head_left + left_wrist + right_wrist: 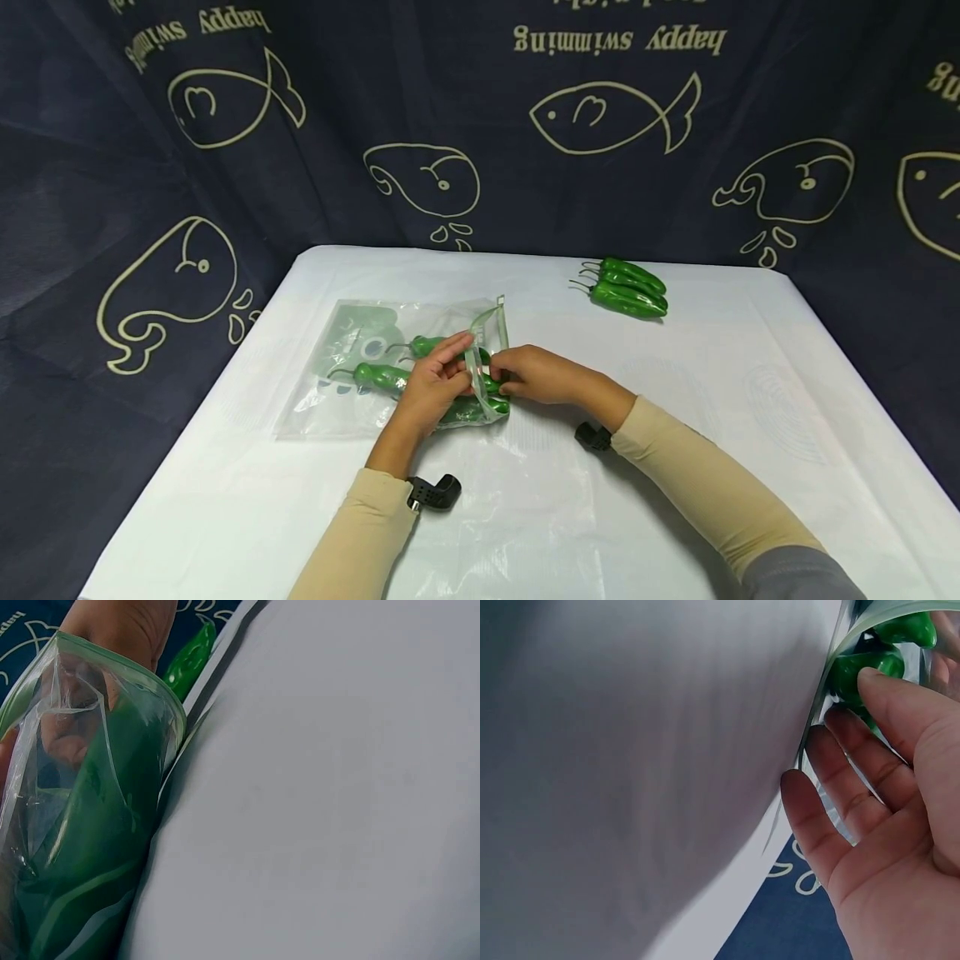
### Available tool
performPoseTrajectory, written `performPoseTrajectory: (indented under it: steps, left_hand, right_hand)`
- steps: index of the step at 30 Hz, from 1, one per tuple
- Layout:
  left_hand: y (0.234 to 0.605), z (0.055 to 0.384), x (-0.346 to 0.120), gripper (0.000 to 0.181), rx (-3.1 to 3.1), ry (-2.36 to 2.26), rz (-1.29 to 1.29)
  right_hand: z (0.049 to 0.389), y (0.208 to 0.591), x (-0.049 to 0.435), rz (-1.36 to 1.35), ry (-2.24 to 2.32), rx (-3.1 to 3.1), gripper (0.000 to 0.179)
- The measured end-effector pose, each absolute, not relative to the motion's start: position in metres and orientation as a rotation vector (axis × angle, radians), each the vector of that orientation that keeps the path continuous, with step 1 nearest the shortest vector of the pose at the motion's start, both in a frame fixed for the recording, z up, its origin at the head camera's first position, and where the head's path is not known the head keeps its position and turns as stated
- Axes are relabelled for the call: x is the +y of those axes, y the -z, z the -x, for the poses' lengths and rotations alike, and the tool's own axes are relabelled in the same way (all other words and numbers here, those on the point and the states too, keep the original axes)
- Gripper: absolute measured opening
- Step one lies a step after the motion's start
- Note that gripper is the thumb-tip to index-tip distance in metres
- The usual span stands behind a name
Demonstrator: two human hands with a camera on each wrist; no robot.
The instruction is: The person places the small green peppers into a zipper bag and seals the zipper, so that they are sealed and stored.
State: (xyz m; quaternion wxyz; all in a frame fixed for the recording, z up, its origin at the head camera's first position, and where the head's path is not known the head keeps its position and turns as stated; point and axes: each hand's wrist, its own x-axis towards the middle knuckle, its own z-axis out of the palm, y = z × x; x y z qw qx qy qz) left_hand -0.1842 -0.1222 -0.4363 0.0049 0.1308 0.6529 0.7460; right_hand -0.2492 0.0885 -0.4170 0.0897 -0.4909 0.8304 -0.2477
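Observation:
A clear zip-top bag (pixel 307 414) with a green print lies flat on the table, its mouth facing right and raised. Several green chili peppers (pixel 378 377) are inside it, stems toward the left. My left hand (pixel 431 387) holds the bag near its mouth, the fingers on the upper layer. At the opening is my right hand (pixel 543 375), its fingertips reaching in beside the blunt ends of the peppers. The right wrist view shows this hand with fingers spread, thumb touching or very near one pepper (pixel 881 664). Through the plastic in the left wrist view, a pepper (pixel 112 787) looks blurred.
More green chili peppers (pixel 626 287) lie together at the table's back right, stems to the left. The white tabletop (pixel 675 350) ends at a dark blue cloth (pixel 495 200) with fish and whale outlines behind it. Small black wrist cameras (pixel 435 493) sit on both forearms.

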Motion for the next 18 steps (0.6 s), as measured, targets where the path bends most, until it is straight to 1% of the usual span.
performPoseTrajectory:
  steps: [18]
  left_hand:
    - [0.4356, 0.1836, -0.1226, 0.056, 2.046, -2.335, -0.39]
  right_hand:
    - [0.2483, 0.42, 0.0874, 1.472, 0.715, 2.5, 0.013]
